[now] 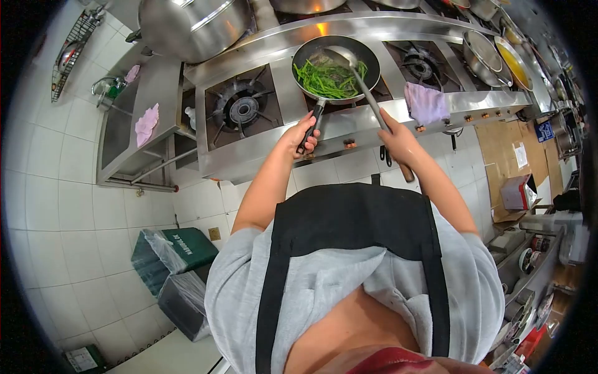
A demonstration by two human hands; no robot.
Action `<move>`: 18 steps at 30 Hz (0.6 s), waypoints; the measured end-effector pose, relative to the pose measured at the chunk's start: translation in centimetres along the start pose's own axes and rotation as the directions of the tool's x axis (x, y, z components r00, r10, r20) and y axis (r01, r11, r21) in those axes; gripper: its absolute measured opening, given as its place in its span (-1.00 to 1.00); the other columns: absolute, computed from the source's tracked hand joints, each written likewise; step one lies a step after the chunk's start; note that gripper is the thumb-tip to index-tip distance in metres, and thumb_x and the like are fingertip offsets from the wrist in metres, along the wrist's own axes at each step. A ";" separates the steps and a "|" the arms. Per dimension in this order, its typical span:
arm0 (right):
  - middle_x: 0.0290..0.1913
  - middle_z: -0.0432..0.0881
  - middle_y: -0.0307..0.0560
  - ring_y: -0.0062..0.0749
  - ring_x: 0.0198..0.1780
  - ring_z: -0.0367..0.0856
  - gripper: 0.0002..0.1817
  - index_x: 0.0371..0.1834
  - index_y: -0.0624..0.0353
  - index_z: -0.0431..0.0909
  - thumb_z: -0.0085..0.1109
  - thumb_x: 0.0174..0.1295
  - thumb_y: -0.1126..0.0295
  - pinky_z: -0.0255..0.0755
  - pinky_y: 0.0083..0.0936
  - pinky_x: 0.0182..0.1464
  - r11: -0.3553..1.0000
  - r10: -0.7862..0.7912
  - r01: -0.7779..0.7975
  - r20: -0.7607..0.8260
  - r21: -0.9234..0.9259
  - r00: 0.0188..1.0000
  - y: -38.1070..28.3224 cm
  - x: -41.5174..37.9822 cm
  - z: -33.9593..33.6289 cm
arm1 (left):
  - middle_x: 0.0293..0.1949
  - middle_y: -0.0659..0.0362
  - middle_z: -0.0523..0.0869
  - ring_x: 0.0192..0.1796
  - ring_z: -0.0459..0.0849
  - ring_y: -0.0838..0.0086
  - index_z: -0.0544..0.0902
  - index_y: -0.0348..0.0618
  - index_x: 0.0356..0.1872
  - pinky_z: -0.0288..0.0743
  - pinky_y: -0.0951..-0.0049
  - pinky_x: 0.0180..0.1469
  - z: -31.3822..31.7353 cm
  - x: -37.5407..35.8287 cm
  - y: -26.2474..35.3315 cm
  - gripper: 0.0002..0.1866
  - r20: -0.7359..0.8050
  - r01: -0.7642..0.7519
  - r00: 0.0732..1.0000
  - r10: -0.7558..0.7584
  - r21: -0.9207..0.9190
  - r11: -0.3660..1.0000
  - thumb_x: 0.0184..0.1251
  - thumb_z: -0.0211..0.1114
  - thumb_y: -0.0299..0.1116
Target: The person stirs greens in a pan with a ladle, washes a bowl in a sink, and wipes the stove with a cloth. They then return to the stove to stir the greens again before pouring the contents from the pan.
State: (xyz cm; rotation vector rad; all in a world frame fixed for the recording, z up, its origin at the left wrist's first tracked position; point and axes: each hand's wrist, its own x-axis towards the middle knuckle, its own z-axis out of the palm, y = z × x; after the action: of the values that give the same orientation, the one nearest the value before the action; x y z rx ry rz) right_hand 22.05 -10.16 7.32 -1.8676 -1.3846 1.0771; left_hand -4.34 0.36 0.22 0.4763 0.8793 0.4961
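Note:
A black frying pan [367, 59] full of green vegetables [327, 79] sits on a burner of the steel stove [349, 124]. My left hand [301, 134] grips the pan's black handle. My right hand [396, 138] holds the long handle of a metal ladle [366, 93], whose bowl rests over the vegetables inside the pan.
An unlit burner [242, 109] lies left of the pan, another [420, 62] to the right. A pink cloth [426, 103] lies on the stove's edge. A large steel pot [190, 25] stands at the back left. Pans with yellow liquid [514, 62] sit at right. Bins [171, 255] stand on the floor.

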 end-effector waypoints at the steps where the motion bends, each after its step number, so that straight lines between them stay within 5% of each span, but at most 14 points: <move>1: -0.62 0.34 -0.24 -0.59 -0.73 0.22 -0.33 0.43 -0.18 0.08 0.00 0.21 0.39 0.23 -0.53 -0.66 1.000 0.003 -0.003 0.001 0.000 1.000 -0.1 -0.7 0.1 | -0.46 0.27 0.44 -0.62 0.26 0.68 0.15 0.52 0.32 0.16 0.76 -0.70 0.1 -0.1 -0.1 -0.44 0.029 0.003 1.000 -0.003 0.001 1.000 0.36 0.13 -0.17; 4: -0.61 0.38 -0.21 -0.57 -0.73 0.23 -0.34 0.43 -0.23 0.09 -0.02 0.24 0.40 0.26 -0.51 -0.65 0.993 -0.112 0.116 0.152 -0.018 0.982 -0.7 -1.3 0.5 | -0.47 0.27 0.43 -0.64 0.28 0.69 0.16 0.57 0.32 0.15 0.77 -0.73 0.5 -0.3 -0.1 -0.42 -0.014 0.013 1.000 -0.013 -0.033 0.999 0.34 0.16 -0.15; 7: -0.57 0.47 -0.09 -0.49 -0.71 0.31 -0.34 0.43 -0.25 0.07 -0.02 0.24 0.38 0.32 -0.46 -0.62 0.974 -0.177 0.187 0.087 -0.130 0.980 4.2 4.6 2.3 | -0.46 0.28 0.44 -0.63 0.27 0.70 0.16 0.54 0.31 0.17 0.76 -0.71 0.2 -0.1 -0.2 -0.44 0.022 0.006 1.000 -0.005 -0.054 0.999 0.35 0.15 -0.14; 8: -0.40 0.59 0.15 -0.26 -0.51 0.55 -0.31 0.44 -0.18 0.02 -0.03 0.21 0.33 0.44 -0.35 -0.41 0.972 0.081 -0.046 0.149 -0.229 0.986 -0.6 2.2 0.5 | -0.46 0.28 0.44 -0.63 0.27 0.70 0.15 0.54 0.31 0.17 0.75 -0.71 0.3 -0.2 0.0 -0.44 -0.010 0.007 1.000 -0.008 -0.026 1.000 0.35 0.15 -0.15; 12: -0.39 0.59 0.21 -0.18 -0.50 0.57 -0.32 0.44 -0.18 0.03 -0.06 0.19 0.36 0.46 -0.30 -0.39 0.940 0.102 -0.082 0.042 -0.332 0.994 -1.5 -0.3 -0.9 | -0.45 0.28 0.44 -0.63 0.26 0.69 0.14 0.55 0.32 0.17 0.75 -0.71 0.3 -0.2 0.2 -0.42 -0.034 0.005 0.999 -0.004 0.016 1.000 0.34 0.16 -0.15; 14: -0.40 0.59 0.23 -0.11 -0.46 0.59 -0.30 0.44 -0.26 0.01 -0.08 0.18 0.37 0.47 -0.25 -0.36 0.929 -0.006 0.044 0.103 -0.367 0.995 -0.9 -1.7 -1.3 | -0.45 0.28 0.44 -0.63 0.26 0.69 0.14 0.54 0.33 0.17 0.74 -0.71 0.4 0.0 0.2 -0.41 -0.016 0.002 1.000 -0.002 0.010 1.000 0.34 0.16 -0.15; 18: -0.29 0.61 0.25 -0.05 -0.29 0.65 -0.28 0.45 -0.28 -0.04 -0.11 0.18 0.42 0.50 -0.21 -0.23 0.923 0.027 0.063 0.227 -0.380 0.973 -1.2 0.4 -1.0 | -0.46 0.28 0.43 -0.62 0.27 0.68 0.14 0.54 0.33 0.16 0.75 -0.69 0.2 0.2 -0.2 -0.41 0.011 0.008 1.000 -0.007 -0.023 1.000 0.34 0.16 -0.16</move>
State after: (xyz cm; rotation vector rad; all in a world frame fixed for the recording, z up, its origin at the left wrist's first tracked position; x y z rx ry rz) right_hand 22.37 -9.40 8.74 -2.0423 -1.8562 1.0978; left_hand -3.98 0.28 0.06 0.4545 0.8634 0.4957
